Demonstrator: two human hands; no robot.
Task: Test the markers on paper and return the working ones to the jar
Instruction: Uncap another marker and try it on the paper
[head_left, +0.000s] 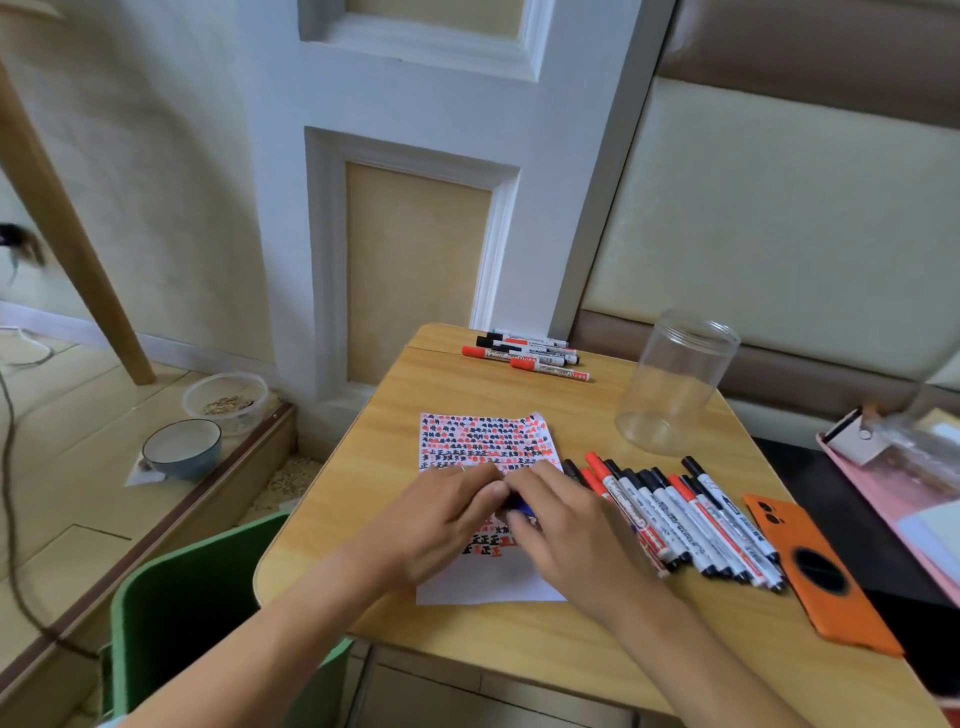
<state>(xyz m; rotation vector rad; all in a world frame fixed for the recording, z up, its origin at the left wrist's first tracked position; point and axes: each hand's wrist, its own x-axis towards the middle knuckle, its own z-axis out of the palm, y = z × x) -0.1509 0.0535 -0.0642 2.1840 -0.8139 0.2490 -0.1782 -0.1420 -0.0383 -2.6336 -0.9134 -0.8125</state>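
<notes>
A sheet of paper (483, 441) covered in red and black test marks lies on the wooden table (395, 431). Above the paper, my left hand (441, 519) and my right hand (566, 535) meet around a blue marker (522, 505), each gripping one end; most of it is hidden by my fingers. Several red and black markers (680, 519) lie in a row right of the paper. A second small group of markers (530, 353) sits at the table's far edge. The clear plastic jar (675, 384) stands at the back right and looks empty.
An orange phone (815, 566) lies at the table's right edge, by the marker row. A pink tray (893, 478) with odds and ends is further right. A green chair back (208, 608) stands at the lower left; two bowls (202, 431) sit on the floor.
</notes>
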